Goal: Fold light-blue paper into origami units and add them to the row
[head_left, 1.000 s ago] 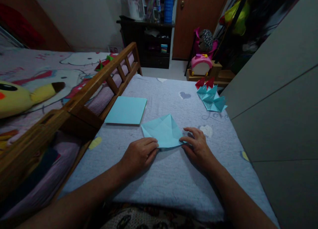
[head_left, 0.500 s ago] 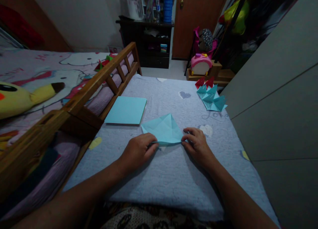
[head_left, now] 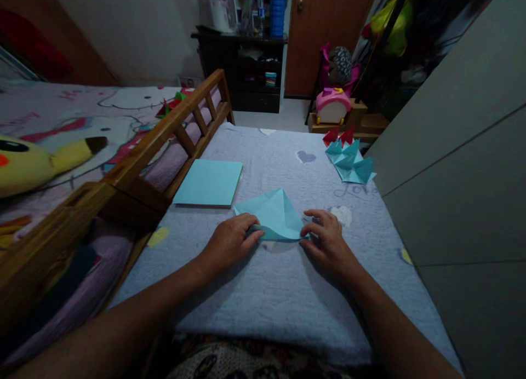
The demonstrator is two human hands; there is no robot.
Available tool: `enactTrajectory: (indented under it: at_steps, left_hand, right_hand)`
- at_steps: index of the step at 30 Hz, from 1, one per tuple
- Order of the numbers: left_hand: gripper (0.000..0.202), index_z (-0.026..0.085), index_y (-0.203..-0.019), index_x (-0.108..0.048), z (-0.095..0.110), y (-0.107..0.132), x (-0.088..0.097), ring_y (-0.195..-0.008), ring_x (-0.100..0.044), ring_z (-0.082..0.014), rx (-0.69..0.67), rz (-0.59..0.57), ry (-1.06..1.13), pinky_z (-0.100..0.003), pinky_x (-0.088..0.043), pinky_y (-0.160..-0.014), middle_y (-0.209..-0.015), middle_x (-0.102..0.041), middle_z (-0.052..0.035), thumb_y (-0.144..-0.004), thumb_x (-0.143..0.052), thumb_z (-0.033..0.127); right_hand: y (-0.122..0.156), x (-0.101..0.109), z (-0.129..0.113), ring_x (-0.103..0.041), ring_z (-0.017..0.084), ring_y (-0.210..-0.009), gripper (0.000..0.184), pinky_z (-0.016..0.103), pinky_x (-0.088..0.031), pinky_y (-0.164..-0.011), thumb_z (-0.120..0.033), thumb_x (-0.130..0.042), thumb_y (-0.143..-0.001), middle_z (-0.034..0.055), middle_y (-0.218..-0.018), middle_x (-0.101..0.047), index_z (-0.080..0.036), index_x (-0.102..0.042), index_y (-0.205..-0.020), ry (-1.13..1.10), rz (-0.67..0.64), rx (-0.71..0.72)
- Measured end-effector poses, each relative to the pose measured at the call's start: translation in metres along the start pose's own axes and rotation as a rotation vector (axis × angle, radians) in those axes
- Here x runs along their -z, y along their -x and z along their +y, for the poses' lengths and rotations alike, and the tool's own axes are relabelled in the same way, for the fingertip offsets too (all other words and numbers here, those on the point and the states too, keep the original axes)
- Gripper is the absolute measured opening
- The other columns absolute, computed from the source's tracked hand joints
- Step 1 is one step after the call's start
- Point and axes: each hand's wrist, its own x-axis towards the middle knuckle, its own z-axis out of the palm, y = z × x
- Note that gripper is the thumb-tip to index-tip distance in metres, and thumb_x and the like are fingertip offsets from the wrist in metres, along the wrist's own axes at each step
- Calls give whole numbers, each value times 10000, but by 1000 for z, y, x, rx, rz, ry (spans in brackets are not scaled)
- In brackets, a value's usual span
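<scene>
A light blue creased paper square lies on the grey-blue bedsheet in front of me. My left hand pinches its near left corner, fingers closed around the lifted edge. My right hand pinches the near right corner in the same way. The near edge of the paper is raised and rolled toward the far side. A flat stack of light blue paper rests beyond my left hand.
Folded blue and red paper shapes sit at the far right of the sheet. A wooden bed rail runs along the left, with a yellow plush toy behind it. A grey wardrobe wall stands on the right.
Both hands have lifted the paper's near edge off the sheet and carried it away from me, so the near flap now curls over the paper.
</scene>
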Motion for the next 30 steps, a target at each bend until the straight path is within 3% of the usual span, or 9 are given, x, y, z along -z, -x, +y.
enactTrajectory:
  at_steps: [9, 15, 22, 27, 30]
  left_hand:
    - [108, 190, -839, -596, -1, 2, -3, -761, -587, -202, 78, 3, -3, -338, -442, -720, -847, -661, -48, -911, -581, 269]
    - [116, 191, -964, -610, -3, 0, -8, -693, -565, -187, 153, 31, 18, -318, -427, -676, -784, -641, -21, -916, -567, 288]
    - [169, 189, -809, -567, -2, -3, -9, -686, -574, -187, 197, 51, -33, -309, -390, -654, -753, -621, -21, -935, -548, 300]
    - [126, 187, -1005, -601, -2, -4, -11, -713, -613, -197, 233, 50, -69, -307, -413, -681, -783, -659, -16, -943, -549, 284]
    - [129, 185, -1021, -601, -2, -6, -13, -746, -629, -205, 233, 44, -140, -310, -424, -711, -806, -676, -27, -955, -542, 279]
  right_hand:
    - [-4, -5, -1, -482, 318, -1209, 112, 547, -370, -1014, -148, -661, -854, 91, -1250, -628, -242, -721, -857, 45, 4, -79]
    - [-8, -6, -7, -504, 319, -1195, 81, 532, -366, -1003, -179, -654, -864, 93, -1228, -649, -226, -710, -828, 66, 1, -140]
    - [-9, -8, -11, -508, 327, -1189, 68, 518, -372, -991, -168, -653, -845, 112, -1215, -644, -202, -681, -794, 96, 20, -175]
    - [-8, -8, -11, -506, 333, -1183, 72, 516, -375, -980, -169, -662, -829, 115, -1208, -637, -201, -658, -764, 101, 19, -187]
    - [-8, -9, -10, -509, 334, -1176, 71, 518, -376, -978, -175, -662, -826, 114, -1210, -634, -202, -657, -761, 104, 20, -191]
